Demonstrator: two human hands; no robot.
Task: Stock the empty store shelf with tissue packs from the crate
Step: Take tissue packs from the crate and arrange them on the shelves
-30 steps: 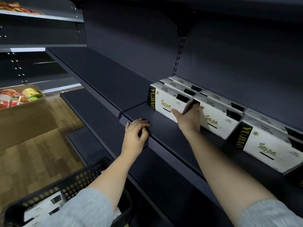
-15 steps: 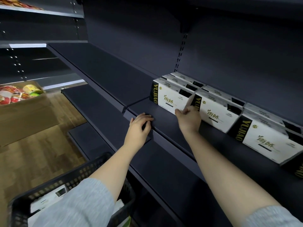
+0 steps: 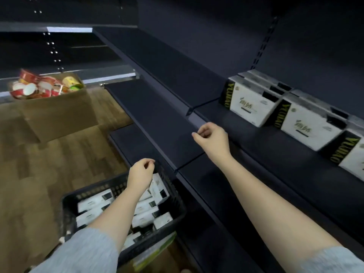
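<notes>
Both hands are withdrawn from the dark metal shelf [image 3: 256, 146]: left hand [image 3: 140, 174] over the black plastic crate [image 3: 175, 196], right hand [image 3: 211, 137], each loosely curled, nothing held.

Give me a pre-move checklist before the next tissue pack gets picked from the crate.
1. Left hand free, holding nothing: ok.
2. Right hand free, off the packs: ok.
3. Crate has tissue packs left: ok.
4. Left hand is above the crate, path clear: ok.
5. Shelf has bare space left of the stocked packs: ok.
6. Stocked packs square in the row: cannot tell, picture blurred.
</notes>
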